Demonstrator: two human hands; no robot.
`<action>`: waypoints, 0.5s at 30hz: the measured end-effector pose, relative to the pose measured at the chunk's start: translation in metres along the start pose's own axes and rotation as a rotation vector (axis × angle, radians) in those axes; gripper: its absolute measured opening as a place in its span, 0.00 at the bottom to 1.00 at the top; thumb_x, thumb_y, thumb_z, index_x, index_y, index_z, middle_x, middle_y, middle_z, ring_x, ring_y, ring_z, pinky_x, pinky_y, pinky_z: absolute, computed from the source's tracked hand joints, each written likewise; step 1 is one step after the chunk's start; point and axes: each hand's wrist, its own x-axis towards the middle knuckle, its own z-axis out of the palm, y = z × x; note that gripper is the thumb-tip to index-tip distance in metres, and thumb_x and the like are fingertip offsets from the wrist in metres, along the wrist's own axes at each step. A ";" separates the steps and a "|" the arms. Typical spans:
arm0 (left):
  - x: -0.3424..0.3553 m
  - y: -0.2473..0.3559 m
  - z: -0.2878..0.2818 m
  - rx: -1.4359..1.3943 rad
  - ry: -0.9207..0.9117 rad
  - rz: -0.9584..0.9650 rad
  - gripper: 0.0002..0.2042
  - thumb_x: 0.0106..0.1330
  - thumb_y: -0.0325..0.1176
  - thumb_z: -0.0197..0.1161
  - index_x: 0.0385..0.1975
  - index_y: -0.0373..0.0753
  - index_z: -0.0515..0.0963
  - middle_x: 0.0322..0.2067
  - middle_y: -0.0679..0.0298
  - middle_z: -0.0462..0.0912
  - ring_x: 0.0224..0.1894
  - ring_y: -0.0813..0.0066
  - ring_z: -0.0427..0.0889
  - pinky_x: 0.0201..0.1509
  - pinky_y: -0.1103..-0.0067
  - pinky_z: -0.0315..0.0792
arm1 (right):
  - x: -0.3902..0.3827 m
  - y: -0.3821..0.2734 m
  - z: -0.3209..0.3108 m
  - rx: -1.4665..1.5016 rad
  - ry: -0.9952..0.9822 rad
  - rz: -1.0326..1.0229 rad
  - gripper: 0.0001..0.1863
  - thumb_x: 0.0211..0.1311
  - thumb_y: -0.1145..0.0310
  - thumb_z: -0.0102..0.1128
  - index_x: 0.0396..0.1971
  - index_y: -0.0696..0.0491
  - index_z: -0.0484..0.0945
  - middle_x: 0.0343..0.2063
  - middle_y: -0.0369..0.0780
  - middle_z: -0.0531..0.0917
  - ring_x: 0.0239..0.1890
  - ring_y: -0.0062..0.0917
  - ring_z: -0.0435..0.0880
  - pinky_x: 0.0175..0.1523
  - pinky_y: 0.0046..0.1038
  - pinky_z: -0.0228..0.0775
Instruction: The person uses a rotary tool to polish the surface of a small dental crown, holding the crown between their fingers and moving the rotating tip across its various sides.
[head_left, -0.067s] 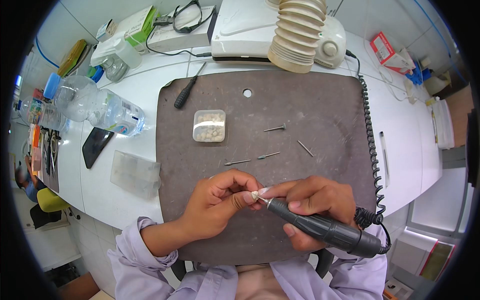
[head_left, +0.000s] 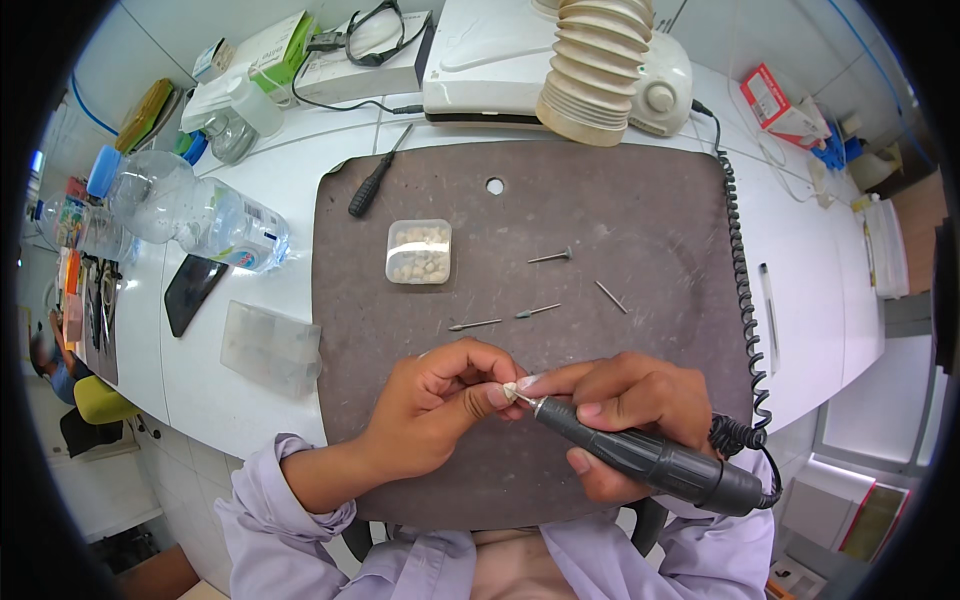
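Note:
My left hand [head_left: 440, 405] pinches a small cream tooth-like piece [head_left: 510, 391] between thumb and fingertips. In my right hand [head_left: 640, 400] lies a black rotary handpiece [head_left: 650, 452], gripped like a pen. Its thin metal bit [head_left: 526, 399] points left and meets the piece, or comes very close to it; which one I cannot tell. The right index fingertip, whitened with dust, is beside the piece. On the brown mat [head_left: 420, 500] beyond my hands are loose rotary bits, among them a grey-tipped one [head_left: 538, 311] and a disc-headed one [head_left: 550, 256].
A clear box of cream pieces [head_left: 419, 252] and a black screwdriver [head_left: 379, 175] lie on the mat. To the left are a plastic bottle [head_left: 235, 222], a phone [head_left: 193, 293] and a clear case [head_left: 270, 345]. A ribbed suction hose [head_left: 595, 70] hangs behind; a coiled cord [head_left: 740, 270] runs at right.

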 end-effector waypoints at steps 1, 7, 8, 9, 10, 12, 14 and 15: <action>0.000 0.000 0.000 0.005 0.000 0.004 0.06 0.74 0.27 0.61 0.44 0.32 0.75 0.45 0.55 0.84 0.42 0.76 0.82 0.48 0.78 0.78 | 0.000 -0.001 0.000 -0.003 -0.004 0.007 0.16 0.56 0.77 0.69 0.40 0.59 0.70 0.29 0.46 0.78 0.44 0.54 0.89 0.44 0.44 0.88; -0.001 -0.004 -0.004 0.035 -0.033 0.029 0.09 0.77 0.28 0.58 0.49 0.30 0.77 0.43 0.59 0.84 0.45 0.76 0.84 0.51 0.79 0.80 | 0.000 -0.002 0.008 0.020 0.117 0.028 0.14 0.47 0.79 0.71 0.32 0.58 0.75 0.35 0.54 0.86 0.42 0.41 0.92 0.39 0.31 0.87; -0.001 -0.004 -0.005 0.038 -0.035 0.027 0.09 0.77 0.28 0.59 0.49 0.30 0.77 0.43 0.59 0.84 0.45 0.76 0.84 0.51 0.79 0.80 | 0.001 -0.002 0.007 0.027 0.115 0.030 0.14 0.47 0.79 0.71 0.32 0.58 0.75 0.35 0.53 0.86 0.42 0.42 0.92 0.40 0.31 0.87; 0.000 -0.003 -0.004 0.034 -0.033 0.029 0.09 0.77 0.28 0.59 0.49 0.30 0.77 0.43 0.59 0.84 0.45 0.76 0.84 0.51 0.79 0.80 | 0.000 -0.002 0.005 0.021 0.076 0.029 0.14 0.50 0.78 0.71 0.35 0.59 0.74 0.33 0.51 0.83 0.43 0.46 0.90 0.42 0.36 0.87; 0.000 -0.003 -0.003 0.029 -0.032 0.032 0.09 0.77 0.28 0.59 0.49 0.30 0.77 0.42 0.59 0.84 0.45 0.76 0.84 0.51 0.79 0.80 | -0.001 -0.001 0.002 0.015 0.036 0.028 0.15 0.53 0.77 0.70 0.37 0.59 0.72 0.32 0.49 0.80 0.44 0.50 0.89 0.44 0.40 0.88; 0.000 -0.003 -0.003 0.028 -0.030 0.036 0.09 0.77 0.28 0.59 0.49 0.30 0.77 0.42 0.59 0.84 0.45 0.76 0.84 0.51 0.79 0.80 | 0.000 -0.001 0.000 0.014 -0.011 0.018 0.16 0.56 0.77 0.69 0.40 0.60 0.70 0.30 0.47 0.78 0.45 0.55 0.88 0.46 0.45 0.88; 0.000 -0.003 -0.004 0.035 -0.032 0.036 0.09 0.77 0.28 0.59 0.48 0.30 0.77 0.42 0.59 0.84 0.45 0.76 0.84 0.51 0.79 0.80 | 0.002 -0.001 -0.001 0.023 -0.025 0.004 0.16 0.56 0.77 0.69 0.40 0.60 0.70 0.30 0.47 0.78 0.45 0.55 0.88 0.46 0.45 0.88; 0.000 -0.003 -0.004 0.030 -0.035 0.037 0.08 0.77 0.28 0.59 0.48 0.30 0.77 0.42 0.59 0.84 0.45 0.76 0.84 0.51 0.79 0.80 | 0.002 -0.001 -0.001 0.021 -0.019 0.011 0.16 0.56 0.77 0.69 0.40 0.60 0.70 0.30 0.47 0.78 0.45 0.55 0.88 0.46 0.45 0.88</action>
